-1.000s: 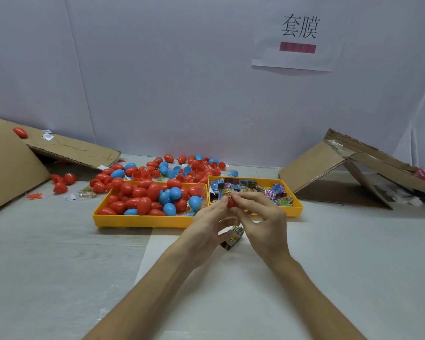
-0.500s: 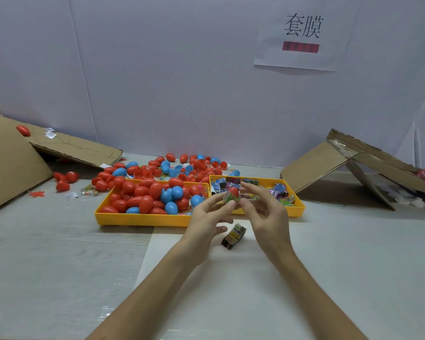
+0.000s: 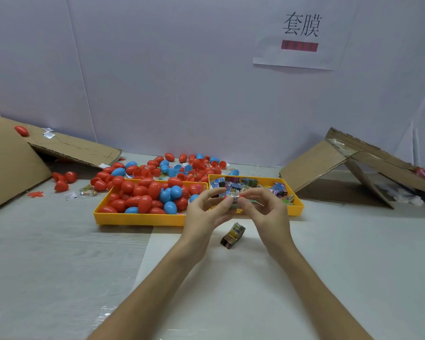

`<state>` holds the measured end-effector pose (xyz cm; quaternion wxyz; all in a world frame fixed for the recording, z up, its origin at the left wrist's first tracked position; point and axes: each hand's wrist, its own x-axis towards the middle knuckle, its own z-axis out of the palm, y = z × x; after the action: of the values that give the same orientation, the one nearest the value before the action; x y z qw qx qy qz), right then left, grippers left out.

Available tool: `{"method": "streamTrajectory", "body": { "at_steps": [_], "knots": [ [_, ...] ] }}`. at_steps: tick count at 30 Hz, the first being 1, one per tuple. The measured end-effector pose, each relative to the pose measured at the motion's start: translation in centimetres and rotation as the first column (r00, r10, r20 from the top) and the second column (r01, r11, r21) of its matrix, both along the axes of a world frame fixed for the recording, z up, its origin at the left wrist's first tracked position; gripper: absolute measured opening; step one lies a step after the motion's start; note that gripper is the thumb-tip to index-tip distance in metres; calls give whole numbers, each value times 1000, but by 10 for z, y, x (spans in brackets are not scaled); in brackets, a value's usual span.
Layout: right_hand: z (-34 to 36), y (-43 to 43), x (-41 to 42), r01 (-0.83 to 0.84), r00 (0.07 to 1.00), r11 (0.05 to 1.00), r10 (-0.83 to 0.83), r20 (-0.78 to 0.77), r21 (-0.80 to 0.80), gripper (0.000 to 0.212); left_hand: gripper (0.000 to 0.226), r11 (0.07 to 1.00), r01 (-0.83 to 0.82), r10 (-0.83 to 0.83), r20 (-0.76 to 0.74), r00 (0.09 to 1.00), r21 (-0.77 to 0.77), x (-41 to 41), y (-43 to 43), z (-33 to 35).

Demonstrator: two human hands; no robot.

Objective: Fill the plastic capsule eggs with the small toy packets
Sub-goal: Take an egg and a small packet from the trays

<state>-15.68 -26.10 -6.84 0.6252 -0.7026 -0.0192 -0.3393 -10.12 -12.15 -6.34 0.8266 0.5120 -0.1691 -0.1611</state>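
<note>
My left hand (image 3: 205, 212) and my right hand (image 3: 266, 211) meet above the table, in front of the trays. Together their fingertips pinch a small toy packet (image 3: 233, 198) with bits of a red capsule egg showing beside it; the egg is mostly hidden. A second toy packet (image 3: 232, 235) lies on the table just below my hands. A yellow tray (image 3: 138, 219) holds several red and blue capsule eggs (image 3: 145, 201). A smaller yellow tray (image 3: 297, 208) to its right holds several toy packets (image 3: 245, 182).
More loose eggs (image 3: 189, 165) lie on the table behind the trays. Cardboard flaps lean at the far left (image 3: 8, 163) and far right (image 3: 329, 163). A white wall with a paper sign (image 3: 301, 33) closes the back.
My hands have risen a little off the table and spread their fingers. The packet now sits between the fingertips of both hands, where the red egg showed before. The packet on the table has not moved.
</note>
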Motion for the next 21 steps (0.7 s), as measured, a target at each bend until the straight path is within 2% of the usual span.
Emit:
{"method": "streamTrajectory", "body": {
  "at_steps": [4, 9, 15, 21],
  "knots": [
    [0, -3, 0, -9, 1000, 1000, 10, -19, 29, 14, 26, 998, -61, 62, -25, 998, 25, 1, 0, 0],
    [-2, -4, 0, 22, 1000, 1000, -22, -8, 12, 13, 6, 976, -184, 165, 153, 974, 116, 2, -2, -4],
    [-2, -3, 0, 28, 1000, 1000, -28, -2, -4, 16, 2, 961, -232, 201, 198, 959, 151, 3, -2, -4],
    [-2, -4, 0, -9, 1000, 1000, 9, 11, 20, 18, 8, 985, -103, 90, 100, 991, 135, 2, 0, -2]
  ]
}}
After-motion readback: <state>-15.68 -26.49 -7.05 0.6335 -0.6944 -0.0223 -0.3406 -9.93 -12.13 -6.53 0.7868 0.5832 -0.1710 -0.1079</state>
